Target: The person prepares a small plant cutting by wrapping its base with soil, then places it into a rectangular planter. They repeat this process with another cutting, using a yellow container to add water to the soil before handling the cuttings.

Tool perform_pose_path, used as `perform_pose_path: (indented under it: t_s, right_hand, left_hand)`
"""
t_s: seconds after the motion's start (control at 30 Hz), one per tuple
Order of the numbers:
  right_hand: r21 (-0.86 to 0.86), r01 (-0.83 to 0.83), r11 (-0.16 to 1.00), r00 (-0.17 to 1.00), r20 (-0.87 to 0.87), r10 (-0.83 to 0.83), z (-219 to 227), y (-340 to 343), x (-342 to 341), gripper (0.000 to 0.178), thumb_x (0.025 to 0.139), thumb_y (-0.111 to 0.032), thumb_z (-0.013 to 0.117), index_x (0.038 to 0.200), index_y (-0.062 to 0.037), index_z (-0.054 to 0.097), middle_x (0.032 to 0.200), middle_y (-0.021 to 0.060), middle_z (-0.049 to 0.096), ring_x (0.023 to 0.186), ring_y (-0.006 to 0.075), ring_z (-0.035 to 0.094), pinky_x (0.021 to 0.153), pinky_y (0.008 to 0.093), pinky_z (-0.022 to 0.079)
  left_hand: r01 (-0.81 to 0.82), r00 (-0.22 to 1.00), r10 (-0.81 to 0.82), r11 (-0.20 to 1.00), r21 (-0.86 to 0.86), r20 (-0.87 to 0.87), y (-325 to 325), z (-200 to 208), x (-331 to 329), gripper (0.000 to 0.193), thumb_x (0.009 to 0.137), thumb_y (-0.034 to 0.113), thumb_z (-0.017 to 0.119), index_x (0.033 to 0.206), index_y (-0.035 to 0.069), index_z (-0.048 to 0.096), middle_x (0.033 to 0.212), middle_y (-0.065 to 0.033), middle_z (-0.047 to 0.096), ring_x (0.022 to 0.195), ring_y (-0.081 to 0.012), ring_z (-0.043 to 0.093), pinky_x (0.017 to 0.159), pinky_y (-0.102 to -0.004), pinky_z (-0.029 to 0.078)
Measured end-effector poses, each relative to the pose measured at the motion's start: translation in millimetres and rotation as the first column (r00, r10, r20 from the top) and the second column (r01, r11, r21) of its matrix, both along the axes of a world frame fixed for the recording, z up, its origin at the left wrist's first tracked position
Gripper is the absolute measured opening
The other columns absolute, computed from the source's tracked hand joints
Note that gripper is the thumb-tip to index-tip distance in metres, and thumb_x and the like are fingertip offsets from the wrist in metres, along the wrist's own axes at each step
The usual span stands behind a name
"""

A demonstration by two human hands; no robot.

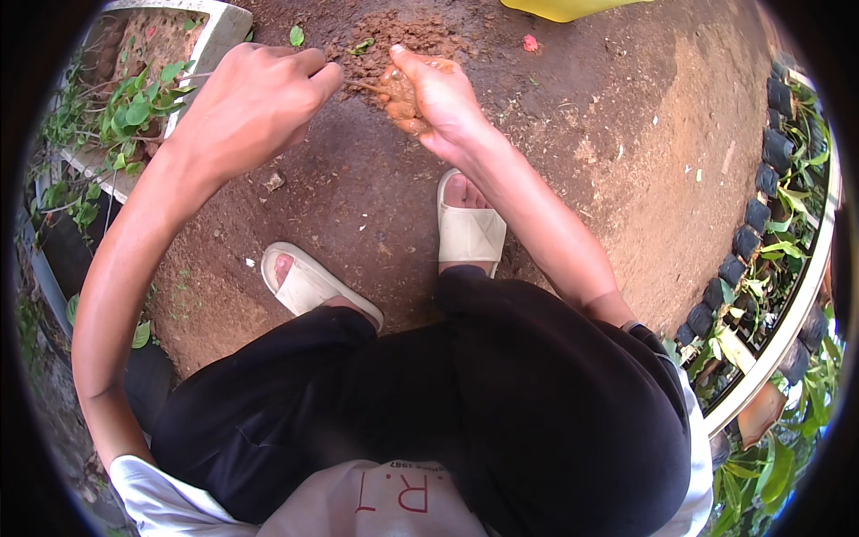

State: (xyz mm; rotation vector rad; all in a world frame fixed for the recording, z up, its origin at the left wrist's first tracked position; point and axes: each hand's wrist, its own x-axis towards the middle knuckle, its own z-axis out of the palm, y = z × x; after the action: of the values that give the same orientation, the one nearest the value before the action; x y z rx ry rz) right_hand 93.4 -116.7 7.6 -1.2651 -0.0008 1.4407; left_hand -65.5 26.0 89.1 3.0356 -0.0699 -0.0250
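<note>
My left hand [264, 106] is closed in front of me, its fingertips pinched together beside the planter. A thin brown stem [362, 86] shows between my two hands, one end near the left fingertips and the other at the mud; what lies inside the left fingers is hidden. My right hand [447, 97] is curled around a lump of wet orange-brown mud [403, 100], thumb up, with mud smeared over the fingers. Beyond the hands, a patch of loose wet soil [407, 36] lies on the ground.
At the left stands a white-rimmed planter [208, 45] with leafy green plants [134, 112] spilling over its side. A yellow container [573, 9] is at the far edge. Black plant bags [747, 242] line the right side. My sandalled feet [470, 224] rest on the dirt ground.
</note>
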Motion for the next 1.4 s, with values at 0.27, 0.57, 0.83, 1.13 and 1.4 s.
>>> perform_pose_path:
  t_s: [0.27,0.57,0.83,1.13,1.4]
  right_hand:
    - [0.159,0.102,0.982,0.939,-0.341,-0.042,-4,2,6,0.034,0.101,-0.038,0.053,0.098,-0.0046,0.058,0.082,0.0122,0.064,0.061,0.0176,0.059,0.047,0.0305,0.043]
    - [0.271,0.096,0.958,0.979,-0.198,-0.042,-9,1,7,0.024,0.098,-0.030,0.062,0.097,-0.0070,0.056,0.079,0.0101,0.062,0.058,0.0165,0.057,0.046,0.0277,0.041]
    - [0.266,0.143,0.953,0.988,-0.100,-0.121,-10,7,1,0.022,0.099,-0.026,0.061,0.092,-0.0061,0.054,0.072,0.0062,0.057,0.053,0.0146,0.052,0.043,0.0276,0.040]
    - [0.424,0.028,0.905,0.968,0.215,-0.130,-9,0,5,0.021,0.099,-0.024,0.062,0.105,-0.0034,0.060,0.087,0.0093,0.068,0.073,0.0182,0.068,0.058,0.0325,0.053]
    - [0.276,-0.070,0.959,0.622,0.763,-0.174,-7,5,-6,0.023,0.100,-0.019,0.061,0.085,-0.0013,0.059,0.069,-0.0003,0.057,0.065,0.0040,0.050,0.056,0.0252,0.041]
  left_hand:
    - [-0.030,0.999,0.027,0.998,0.059,0.046,5,10,1,0.019,0.068,0.001,0.066,0.085,0.000,0.057,0.079,-0.0137,0.062,0.073,-0.0325,0.068,0.063,-0.0424,0.055]
    - [-0.208,0.978,0.203,0.968,-0.137,-0.050,-2,16,8,0.014,0.070,-0.006,0.059,0.081,-0.002,0.066,0.072,-0.0196,0.066,0.069,-0.0362,0.069,0.066,-0.0441,0.056]
    - [-0.248,0.969,0.236,0.925,-0.287,-0.076,4,10,7,0.011,0.080,-0.005,0.057,0.087,-0.006,0.066,0.073,-0.0219,0.062,0.064,-0.0390,0.062,0.062,-0.0478,0.048]
    - [-0.372,0.925,0.374,0.848,-0.378,-0.071,3,14,6,0.014,0.089,0.004,0.059,0.091,-0.006,0.068,0.075,-0.0230,0.063,0.072,-0.0374,0.065,0.072,-0.0448,0.050]
    - [-0.468,0.884,0.331,0.628,-0.622,-0.330,25,0,7,0.025,0.092,0.016,0.059,0.079,-0.005,0.064,0.057,-0.0054,0.048,0.057,-0.0149,0.052,0.056,-0.0338,0.042]
